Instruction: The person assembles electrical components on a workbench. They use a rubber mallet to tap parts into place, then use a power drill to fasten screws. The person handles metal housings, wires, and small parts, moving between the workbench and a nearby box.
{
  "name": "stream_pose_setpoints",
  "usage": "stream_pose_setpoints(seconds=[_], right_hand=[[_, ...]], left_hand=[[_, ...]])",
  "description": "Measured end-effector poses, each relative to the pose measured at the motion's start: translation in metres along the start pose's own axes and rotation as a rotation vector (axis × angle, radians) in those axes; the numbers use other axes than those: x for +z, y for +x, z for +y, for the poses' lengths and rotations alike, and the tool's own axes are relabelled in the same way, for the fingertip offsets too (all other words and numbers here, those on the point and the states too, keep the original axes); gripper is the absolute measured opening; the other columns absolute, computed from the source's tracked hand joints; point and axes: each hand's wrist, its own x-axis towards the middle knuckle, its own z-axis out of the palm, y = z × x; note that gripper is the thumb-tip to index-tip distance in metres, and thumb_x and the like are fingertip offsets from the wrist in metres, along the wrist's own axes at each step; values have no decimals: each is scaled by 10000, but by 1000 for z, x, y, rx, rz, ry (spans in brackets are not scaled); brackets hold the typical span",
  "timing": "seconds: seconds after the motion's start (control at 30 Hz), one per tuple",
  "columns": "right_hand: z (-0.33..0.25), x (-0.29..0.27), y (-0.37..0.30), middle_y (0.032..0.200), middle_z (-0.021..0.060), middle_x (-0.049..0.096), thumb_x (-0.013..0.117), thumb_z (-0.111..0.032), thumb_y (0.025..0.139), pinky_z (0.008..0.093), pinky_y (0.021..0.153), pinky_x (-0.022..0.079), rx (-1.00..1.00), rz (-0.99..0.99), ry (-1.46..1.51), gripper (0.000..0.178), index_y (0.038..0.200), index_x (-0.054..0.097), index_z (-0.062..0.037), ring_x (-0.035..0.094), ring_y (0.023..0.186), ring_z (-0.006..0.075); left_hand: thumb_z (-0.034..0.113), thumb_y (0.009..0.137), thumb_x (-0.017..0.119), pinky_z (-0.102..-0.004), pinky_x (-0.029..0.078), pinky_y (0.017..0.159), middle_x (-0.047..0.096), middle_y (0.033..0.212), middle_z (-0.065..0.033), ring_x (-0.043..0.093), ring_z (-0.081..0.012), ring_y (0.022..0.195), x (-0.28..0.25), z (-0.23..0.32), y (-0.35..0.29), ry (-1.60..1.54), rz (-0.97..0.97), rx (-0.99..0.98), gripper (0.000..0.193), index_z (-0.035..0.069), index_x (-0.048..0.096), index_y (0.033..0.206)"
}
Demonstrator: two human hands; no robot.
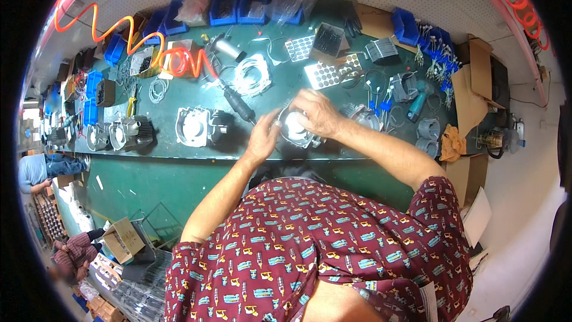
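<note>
Metal housing (300, 138), round and silver with a bright bowl-like inside, is held between both hands near the front edge of the green workbench (164, 144). Left hand (264, 138) is part-curled, fingers set against the housing's left side. Right hand (317, 113) is bent over the housing from above right, fingers half closed at its upper rim; whether a small part is pinched there cannot be told, fingertips partly hidden.

Just left of the left hand, a black power driver (239, 105) is seen lying at a slant, connected to a coiled orange hose (131, 31). Further left, a similar housing (193, 127) is placed near the bench edge, with a finned housing (132, 133) beyond it. Right of the right hand, another housing (366, 117) is partly covered by the forearm.

Behind the hands are laid a white cable coil (252, 75) and a sheet of round stickers (333, 72). Blue bins (224, 7) are lined up at the back. Orange cloth (453, 144) is left at far right.
</note>
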Motion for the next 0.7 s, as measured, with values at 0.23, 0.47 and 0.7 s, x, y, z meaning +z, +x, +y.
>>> stream_pose_setpoints(seconds=[0.23,0.47,0.7], right_hand=[[-21,1,-11,1098,132,625,825,-263,702,440,907,459,2,-329,-511,467,1075,634,-58,563,1092,308],[-12,7,-7,1065,140,656,833,-301,676,425,913,462,46,-271,-393,469,1016,678,-18,568,1079,295],[-26,-29,-2,1035,132,658,811,-392,656,443,953,426,105,-166,-277,515,1001,696,-27,572,1076,306]], left_hand=[[154,1035,494,-336,444,1038,542,1342,-176,558,-239,1196,-10,-6,-2,-57,-103,21,491,24,430,1504],[111,1019,490,-400,396,1095,547,1342,-234,530,-349,1259,-6,3,-6,30,-42,56,476,24,450,1486],[260,1051,442,-409,320,1171,479,1481,-243,438,-357,1396,-4,-17,-9,-117,-76,-23,506,23,433,1497]])
